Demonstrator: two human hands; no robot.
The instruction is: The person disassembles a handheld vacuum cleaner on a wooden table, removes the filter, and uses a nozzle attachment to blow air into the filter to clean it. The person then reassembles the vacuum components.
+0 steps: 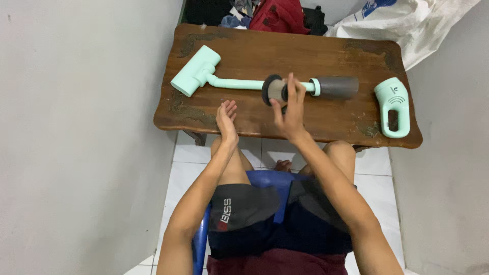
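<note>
Right hand (290, 109) on one filter (274, 90)

Head view, steeply down over table (244, 127)

White walls (76, 127), tiled floor (183, 168)

- The table (326, 56) is dark brown wood with carved scrollwork at its corners and edges.
- The floor-brush head and tube (204, 71) are pale mint green.
- The filter (273, 90) held by the right hand (291, 109) has a dark grey rim and a lighter grey-beige pleated core.
- The cylinder (337, 87) is matt dark grey with a mint collar.
- The handle unit (393, 104) is mint green with white markings.
- The chair (265, 179) is blue.
- The shorts (254, 214) are dark grey and navy with white and red lettering.
- The floor tiles (183, 168) are white.
- The sack (407, 25) is white with blue print.
- The cloth (277, 15) is dark red.
</note>
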